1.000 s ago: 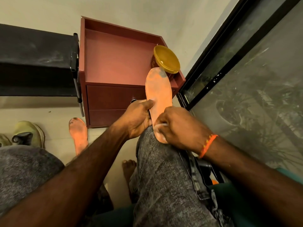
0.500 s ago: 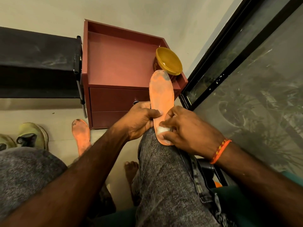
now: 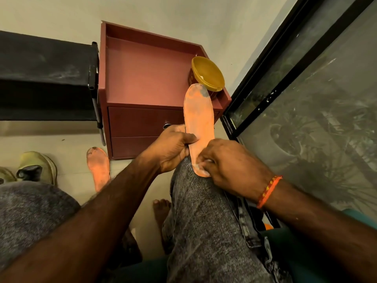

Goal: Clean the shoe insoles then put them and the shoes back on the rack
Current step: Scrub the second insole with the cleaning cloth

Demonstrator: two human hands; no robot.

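Knee-propped orange insole (image 3: 199, 121), toe smudged grey

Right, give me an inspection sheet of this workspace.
Surface: insole rests heel-down on the knee; pale floor below.
Job's things: second insole lies on the floor; green shoe at far left; black rack against the wall.
Clutter: yellow tub on the red cabinet.
Hands: left hand grips the insole's edge; right hand presses a small white wipe on its heel.
Cables: nothing seen.
Surroundings: dark window at right.
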